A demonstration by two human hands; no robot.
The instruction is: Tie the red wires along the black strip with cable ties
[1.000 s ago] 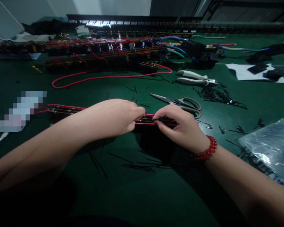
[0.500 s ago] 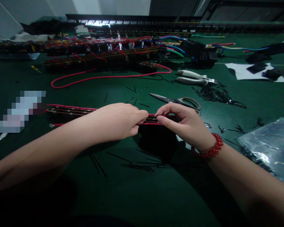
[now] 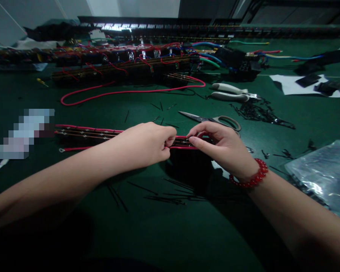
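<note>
A long dark strip with brass bars and red wires [image 3: 85, 134] lies across the green table [image 3: 170, 226] in front of me. My left hand [image 3: 143, 145] is closed around the strip near its middle, thumb and fingers pinched at its top. My right hand [image 3: 221, 145], with a red bead bracelet at the wrist, pinches the same strip just to the right, fingertips almost touching the left hand's. The strip's right end is hidden under my right hand.
Scissors [image 3: 215, 121] lie just behind my right hand, pliers [image 3: 232, 93] farther back. Black cable-tie offcuts [image 3: 257, 113] are scattered about. A clear plastic bag [image 3: 323, 173] sits at the right. More wired strips [image 3: 124, 66] and a red wire loop [image 3: 124, 91] fill the back.
My right hand has lifted and slid slightly left along the strip, its fingers now pinching from above. My left hand's grip shifted slightly; the strip stayed in place.
</note>
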